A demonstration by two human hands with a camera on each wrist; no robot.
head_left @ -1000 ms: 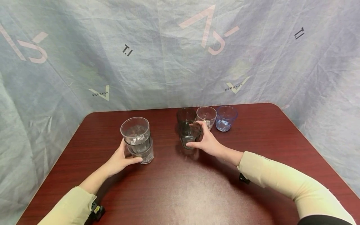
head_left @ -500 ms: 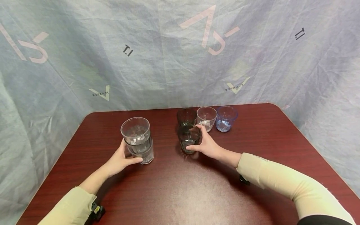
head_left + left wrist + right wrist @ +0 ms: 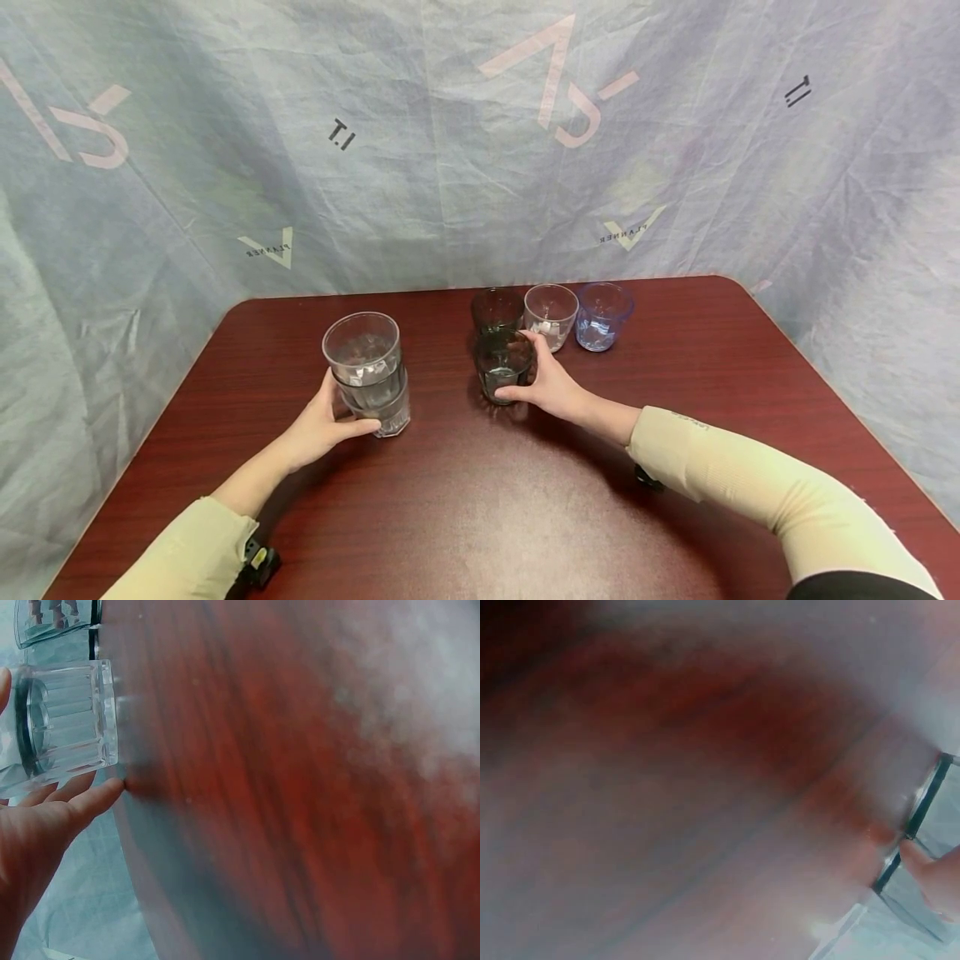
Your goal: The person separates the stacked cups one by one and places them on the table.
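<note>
In the head view, my left hand (image 3: 318,427) holds a stack of clear glass tumblers (image 3: 366,367) at the table's left, thumb in front and fingers behind. The left wrist view shows the fluted base of the lowest tumbler (image 3: 71,712) beside that hand (image 3: 34,840). My right hand (image 3: 551,385) grips a dark grey glass (image 3: 504,367) near the table's middle, upright, thumb low on its front. Its dark base edge (image 3: 928,796) and my thumb (image 3: 930,874) show in the right wrist view. Just behind it stands a second dark glass (image 3: 497,307), partly hidden.
Right of the dark glasses stand a clear glass (image 3: 551,304) and a blue-tinted glass (image 3: 603,315), side by side near the back edge. The reddish-brown wooden table (image 3: 465,500) is backed by a hanging grey-blue cloth (image 3: 450,183).
The right hand has brought the dark glass slightly toward the front, away from the one behind, then a touch back. The left hand and its stack stay put.
</note>
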